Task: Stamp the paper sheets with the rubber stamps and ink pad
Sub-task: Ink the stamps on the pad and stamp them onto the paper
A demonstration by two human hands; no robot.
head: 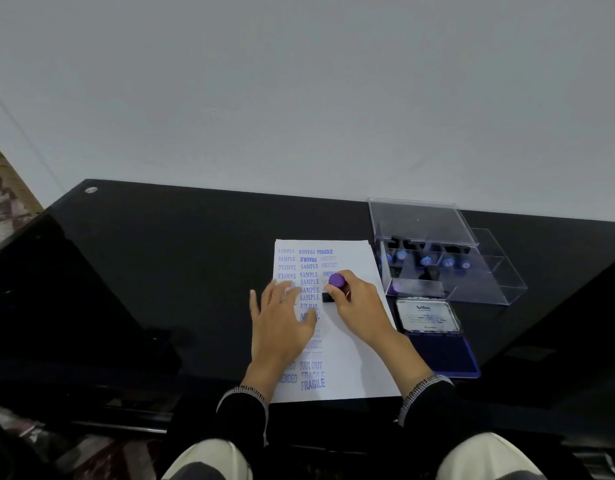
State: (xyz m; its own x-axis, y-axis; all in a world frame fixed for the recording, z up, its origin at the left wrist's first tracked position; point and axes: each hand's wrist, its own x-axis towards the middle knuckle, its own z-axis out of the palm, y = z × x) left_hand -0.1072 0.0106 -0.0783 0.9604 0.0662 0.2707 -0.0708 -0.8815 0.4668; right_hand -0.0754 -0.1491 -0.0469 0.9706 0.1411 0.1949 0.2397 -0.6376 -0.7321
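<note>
**Stamp down on sheet, R hand on it**

I see the rubber stamp (335, 287) standing upright on the paper sheet (354, 358), approx mid-sheet, toward its 3 o'clock edge. Purple round knob on top, black base showing at the knob's 7 o'clock, base touching the paper. My right hand (359, 306) is curled round the stamp's body, fingers wrapped at the 3 o'clock side, thumb at the 6 o'clock side; knob top left uncovered.

Left hand (278, 323) lies flat on the sheet at the stamp's 9 o'clock, fingers spread and straight, pressing the paper, holding nothing. The two hands are near each other but apart.

Sheet lies on the black glass table (160, 254), long side running 12 to 6 o'clock. It carries blue prints in columns: SAMPLE, FRAGILE, AMENDED, AIR MAIL, FAX OUT; some read mirrored or upside down. Whether more sheets sit under it, can't tell for sure; a second edge shows at the top.

Ink pad (441, 351) is just beside the sheet at its 3 o'clock, lid open, blue pad toward 6 o'clock, labelled lid toward 12.

At the pad's 12 o'clock, touching or nearly so, a clear plastic box (472, 289) w/ lid raised, holding more stamps (425, 261) w/ blue-tipped handles in compartments.

White wall (299, 98) beyond the table at 12 o'clock.
</note>
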